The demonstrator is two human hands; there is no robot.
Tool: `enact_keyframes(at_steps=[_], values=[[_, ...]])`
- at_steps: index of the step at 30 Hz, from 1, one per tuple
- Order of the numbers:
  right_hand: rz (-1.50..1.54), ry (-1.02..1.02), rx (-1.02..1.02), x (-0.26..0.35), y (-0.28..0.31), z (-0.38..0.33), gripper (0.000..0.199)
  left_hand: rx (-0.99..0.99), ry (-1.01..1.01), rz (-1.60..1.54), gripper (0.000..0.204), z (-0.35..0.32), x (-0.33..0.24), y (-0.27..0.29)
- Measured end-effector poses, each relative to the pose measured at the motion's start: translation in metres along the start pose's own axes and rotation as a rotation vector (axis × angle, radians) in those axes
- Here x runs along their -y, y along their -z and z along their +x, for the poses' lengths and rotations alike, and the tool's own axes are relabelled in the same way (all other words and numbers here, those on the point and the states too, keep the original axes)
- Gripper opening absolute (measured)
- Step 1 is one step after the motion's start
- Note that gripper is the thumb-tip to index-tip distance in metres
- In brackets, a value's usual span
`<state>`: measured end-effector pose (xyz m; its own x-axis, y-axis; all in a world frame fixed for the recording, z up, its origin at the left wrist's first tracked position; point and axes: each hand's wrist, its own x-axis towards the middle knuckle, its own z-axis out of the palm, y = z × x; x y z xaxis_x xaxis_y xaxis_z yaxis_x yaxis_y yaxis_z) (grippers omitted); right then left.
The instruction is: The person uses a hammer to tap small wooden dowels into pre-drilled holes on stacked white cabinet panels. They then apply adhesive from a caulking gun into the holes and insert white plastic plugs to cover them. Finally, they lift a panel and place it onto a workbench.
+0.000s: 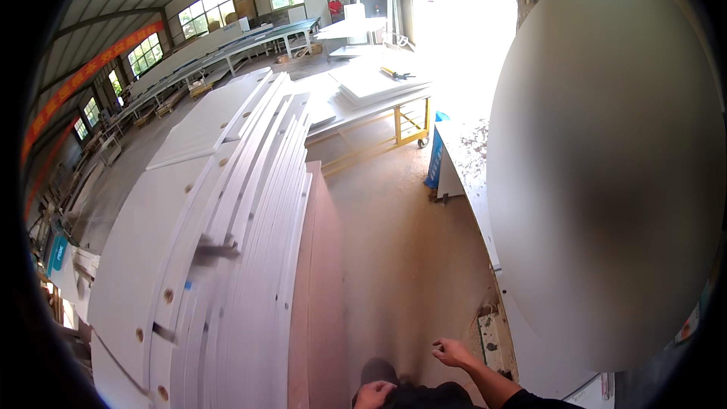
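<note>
My right hand hangs over the brown floor between a tall stack of white panels and the workbench on the right. Its fingers are loosely bent and a little apart, with nothing seen in them. Low at the bottom edge, my left hand is close to my dark clothing; its fingers are mostly hidden. The stack of white panels rises at my left, some boards with round holes and notches along their edges. Pinkish-brown boards stand along its near side. Neither hand touches the stack.
A white-topped workbench strewn with dark bits runs along the right, mostly covered by a large blurred oval. Ahead, a yellow-framed wheeled cart carries white panels and a yellow-and-black tool. A long conveyor table stands far left. A bright doorway opens beyond.
</note>
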<state>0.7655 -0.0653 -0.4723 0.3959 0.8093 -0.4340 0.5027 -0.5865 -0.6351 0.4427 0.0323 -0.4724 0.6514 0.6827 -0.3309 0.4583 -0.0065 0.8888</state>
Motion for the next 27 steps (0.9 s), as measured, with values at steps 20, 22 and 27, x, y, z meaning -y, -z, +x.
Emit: enact_keyframes(at_steps=[20, 22, 27], values=[[0.212, -0.200, -0.386, 0.130, 0.397, 0.608, 0.075, 0.064, 0.040, -0.248, 0.022, 0.759, -0.330, 0.191], [0.102, -0.100, -0.400, 0.145, 0.450, 0.710, 0.078, -0.010, 0.046, -0.283, 0.022, 0.809, -0.324, 0.201], [-0.071, 0.132, -0.432, 0.222, 0.610, 1.003, 0.089, -0.449, 0.264, -0.353, 0.017, 0.905, -0.236, 0.232]])
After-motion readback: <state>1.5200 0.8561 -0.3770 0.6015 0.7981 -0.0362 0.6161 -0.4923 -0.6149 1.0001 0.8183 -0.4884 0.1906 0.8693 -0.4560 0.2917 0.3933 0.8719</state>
